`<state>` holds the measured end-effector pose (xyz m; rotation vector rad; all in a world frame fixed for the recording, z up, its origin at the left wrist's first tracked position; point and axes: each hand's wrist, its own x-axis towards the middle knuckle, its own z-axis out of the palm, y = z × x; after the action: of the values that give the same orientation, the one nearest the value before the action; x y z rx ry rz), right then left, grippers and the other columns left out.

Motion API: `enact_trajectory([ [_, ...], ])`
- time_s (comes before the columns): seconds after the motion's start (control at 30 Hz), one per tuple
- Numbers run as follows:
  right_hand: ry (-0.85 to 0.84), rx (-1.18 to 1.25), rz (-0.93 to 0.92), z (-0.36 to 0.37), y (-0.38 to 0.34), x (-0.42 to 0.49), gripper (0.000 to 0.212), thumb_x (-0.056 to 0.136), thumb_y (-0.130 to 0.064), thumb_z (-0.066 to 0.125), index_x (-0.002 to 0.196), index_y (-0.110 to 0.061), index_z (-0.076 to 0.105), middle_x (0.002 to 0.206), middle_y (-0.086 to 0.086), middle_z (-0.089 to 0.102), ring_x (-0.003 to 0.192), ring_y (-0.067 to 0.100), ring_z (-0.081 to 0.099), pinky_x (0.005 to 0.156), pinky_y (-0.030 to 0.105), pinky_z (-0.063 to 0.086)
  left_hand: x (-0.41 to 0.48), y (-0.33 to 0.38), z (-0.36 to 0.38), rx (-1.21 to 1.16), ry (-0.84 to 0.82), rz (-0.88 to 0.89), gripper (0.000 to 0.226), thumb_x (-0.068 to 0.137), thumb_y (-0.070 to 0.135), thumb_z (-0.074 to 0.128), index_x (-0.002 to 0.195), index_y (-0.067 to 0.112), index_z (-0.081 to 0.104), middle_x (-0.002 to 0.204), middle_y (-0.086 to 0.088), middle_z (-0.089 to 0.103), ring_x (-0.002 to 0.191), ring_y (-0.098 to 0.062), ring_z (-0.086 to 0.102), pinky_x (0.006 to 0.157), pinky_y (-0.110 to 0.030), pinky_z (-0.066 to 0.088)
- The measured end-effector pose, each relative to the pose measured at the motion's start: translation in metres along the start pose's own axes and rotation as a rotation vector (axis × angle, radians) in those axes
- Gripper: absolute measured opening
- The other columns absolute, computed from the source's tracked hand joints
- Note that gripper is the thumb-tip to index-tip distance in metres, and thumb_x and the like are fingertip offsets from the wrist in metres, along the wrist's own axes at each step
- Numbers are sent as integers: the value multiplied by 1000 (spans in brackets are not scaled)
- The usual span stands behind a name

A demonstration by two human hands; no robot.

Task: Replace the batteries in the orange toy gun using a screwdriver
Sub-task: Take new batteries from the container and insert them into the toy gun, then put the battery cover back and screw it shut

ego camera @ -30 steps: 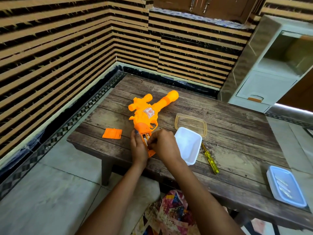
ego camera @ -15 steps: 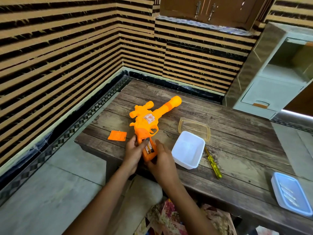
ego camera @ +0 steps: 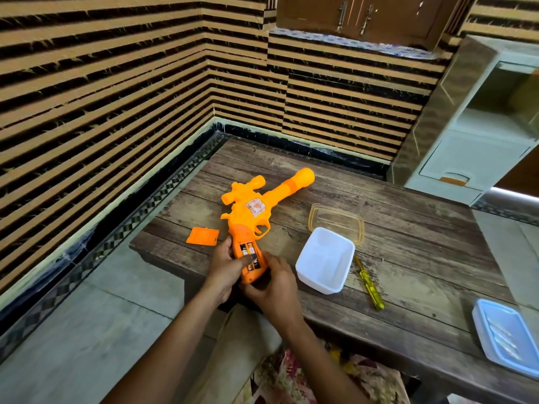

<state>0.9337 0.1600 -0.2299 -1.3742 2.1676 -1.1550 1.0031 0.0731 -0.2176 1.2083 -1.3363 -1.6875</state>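
Home room, striped wall tiles (ego camera: 116,83), wooden cabinet doors (ego camera: 320,13), worn wooden table (ego camera: 408,243), tiled floor (ego camera: 102,316)

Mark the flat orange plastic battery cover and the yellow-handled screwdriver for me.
flat orange plastic battery cover (ego camera: 202,236), head view, centre of the plate.
yellow-handled screwdriver (ego camera: 372,289), head view, middle of its handle.

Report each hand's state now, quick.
Left hand: grips the toy gun by its handle, thumb across the batteries.
Right hand: holds the handle's butt end.
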Motion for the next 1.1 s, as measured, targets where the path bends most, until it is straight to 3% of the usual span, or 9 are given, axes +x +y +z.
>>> enact_trajectory([
  [0.3, 83, 11, -45, 2, 5, 0, 71, 61, -51, 60, 119, -10, 61, 100, 4, 61, 91, 16, 56, 75, 10, 35, 6, -2, -12, 410, 70, 139, 8, 79, 18, 72, 79, 20, 64, 84, -5, 71, 82, -23, 67, 79, -45, 53],
  [0.57, 100, 14, -63, 3, 10, 0, 68, 60, -39, 73, 120, -9, 61, 104, 5, 59, 96, 17, 55, 81, 17, 42, 6, 17, -57, 898, 282, 504, 26, 90, 23, 59, 114, 17, 65, 99, -6, 71, 88, -24, 67, 74, -33, 52],
  [0.63, 104, 10, -74, 4, 11, 0, 66, 61, -37, 75, 120, -9, 60, 106, 4, 58, 98, 16, 54, 82, 16, 40, 15, 20, -71, 1048, 222, 546, 42, 89, 21, 59, 130, 16, 53, 125, -7, 60, 111, -25, 58, 90, -34, 46],
  [0.7, 109, 7, -80, 5, 12, 0, 66, 62, -35, 77, 120, -9, 60, 108, 4, 58, 99, 15, 53, 83, 13, 38, 27, 21, -82, 1190, 46, 445, 65, 88, 30, 60, 145, 14, 31, 150, -6, 33, 137, -24, 31, 111, -35, 28],
  [0.77, 104, 3, -82, 5, 13, 0, 67, 63, -35, 77, 121, -9, 59, 109, 4, 58, 101, 15, 52, 84, 15, 40, 36, 19, -89, 1333, -115, 347, 81, 88, 43, 56, 149, 13, 13, 157, -5, 9, 145, -20, 7, 117, -34, 8],
  [0.83, 108, 8, -84, 5, 13, -1, 68, 63, -37, 76, 122, -8, 59, 110, 4, 58, 101, 16, 53, 84, 19, 44, 40, 16, -92, 1365, -197, 329, 79, 89, 47, 51, 149, 14, 12, 158, -3, 7, 145, -17, 5, 116, -32, 3],
  [0.93, 115, 8, -77, 7, 14, -1, 70, 62, -42, 71, 122, -9, 58, 109, 4, 58, 101, 17, 53, 84, 22, 46, 39, 17, -91, 1374, -154, 445, 59, 93, 38, 50, 144, 15, 33, 150, -5, 34, 138, -19, 30, 112, -29, 20],
  [1.0, 123, 6, -79, 8, 15, -1, 70, 61, -43, 71, 122, -9, 59, 108, 4, 58, 101, 18, 54, 84, 24, 47, 31, 21, -89, 1406, -50, 546, 42, 94, 33, 50, 133, 17, 50, 131, -9, 56, 120, -25, 52, 95, -30, 40],
  [1.1, 125, 4, -86, 9, 17, -1, 70, 63, -39, 75, 124, -9, 57, 109, 5, 57, 101, 18, 53, 84, 28, 49, 21, 21, -84, 1245, 109, 582, 27, 95, 26, 49, 117, 16, 62, 97, -16, 67, 88, -33, 63, 66, -32, 42],
])
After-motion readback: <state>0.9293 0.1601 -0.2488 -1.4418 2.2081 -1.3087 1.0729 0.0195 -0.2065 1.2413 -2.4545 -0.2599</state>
